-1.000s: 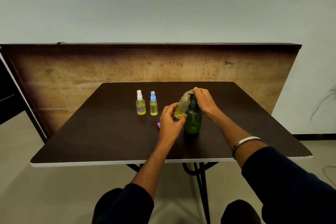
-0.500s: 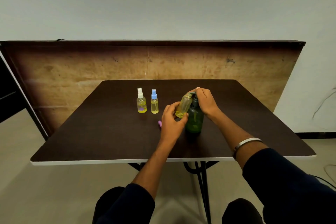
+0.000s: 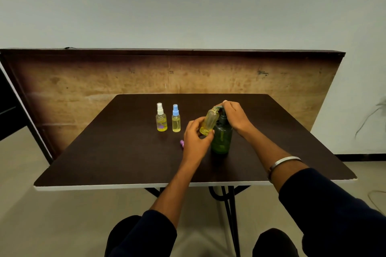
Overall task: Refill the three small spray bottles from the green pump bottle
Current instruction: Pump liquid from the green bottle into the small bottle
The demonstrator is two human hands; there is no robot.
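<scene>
Green pump bottle [image 3: 221, 136] upright; uncapped spray bottle [image 3: 209, 121] tilted at spout; two capped bottles [image 3: 168, 121] left.

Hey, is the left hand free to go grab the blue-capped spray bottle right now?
Probably not yet. The left hand holds the uncapped small bottle tilted up to the green pump bottle spout. The blue-capped spray bottle stands just to its left, with bare table between.

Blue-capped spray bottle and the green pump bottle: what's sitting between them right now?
In the head view, the left hand holds the uncapped spray bottle tilted between the blue-capped spray bottle and green pump bottle.
</scene>
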